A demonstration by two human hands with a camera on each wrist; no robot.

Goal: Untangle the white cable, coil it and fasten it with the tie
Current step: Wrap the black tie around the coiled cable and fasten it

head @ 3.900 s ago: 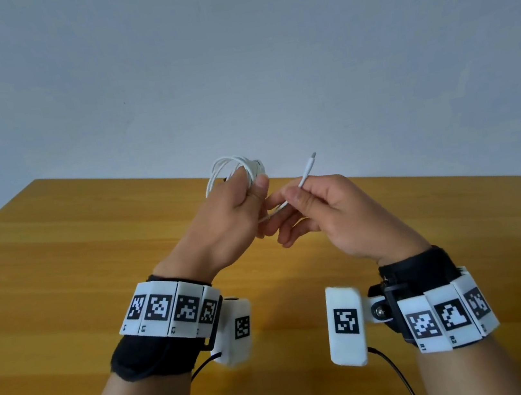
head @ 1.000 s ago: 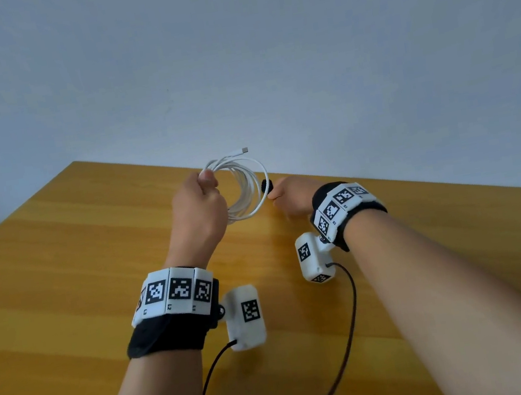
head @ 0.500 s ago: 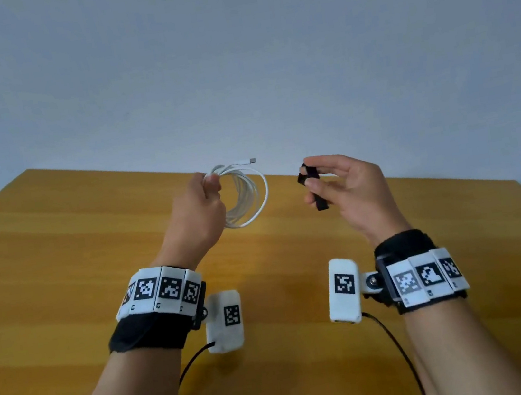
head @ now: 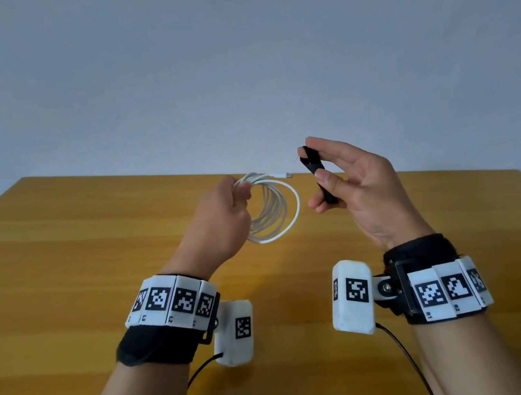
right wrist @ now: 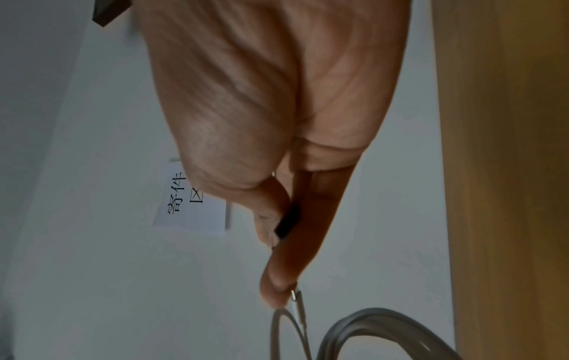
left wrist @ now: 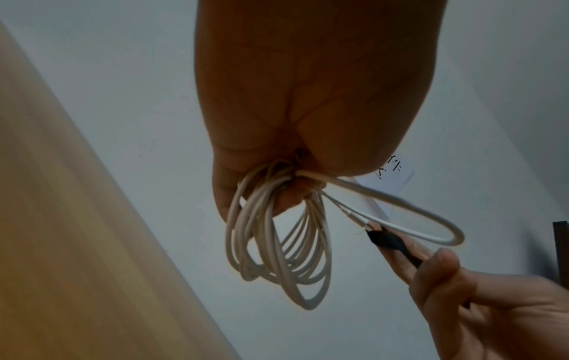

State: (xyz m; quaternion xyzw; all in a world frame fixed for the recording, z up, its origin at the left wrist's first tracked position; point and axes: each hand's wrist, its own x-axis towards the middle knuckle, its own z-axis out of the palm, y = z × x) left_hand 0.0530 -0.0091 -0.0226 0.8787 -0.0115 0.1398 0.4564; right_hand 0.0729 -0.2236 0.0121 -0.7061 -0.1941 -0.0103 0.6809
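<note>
The white cable (head: 282, 207) hangs in a coil of several loops above the wooden table (head: 59, 261). My left hand (head: 218, 217) grips the top of the coil, and one plug end (head: 286, 175) sticks out to the right. The coil (left wrist: 277, 243) shows from below in the left wrist view, bunched under the fist. My right hand (head: 351, 180), palm toward me, pinches the black tie (head: 315, 168) between thumb and fingers, just right of the coil. The tie (right wrist: 288, 222) shows as a dark strip beside the thumb, with the plug end (right wrist: 297, 302) close below.
Both wrists carry black bands with white marker blocks and camera pods (head: 352, 298), each trailing a thin black wire (head: 408, 358). A plain grey wall rises behind the table's far edge. A paper sign (right wrist: 191, 199) is stuck on the wall.
My right hand picked the black tie up from the table and has lifted it beside the coil. My left hand keeps its hold on the coil, now a little closer to the tie.
</note>
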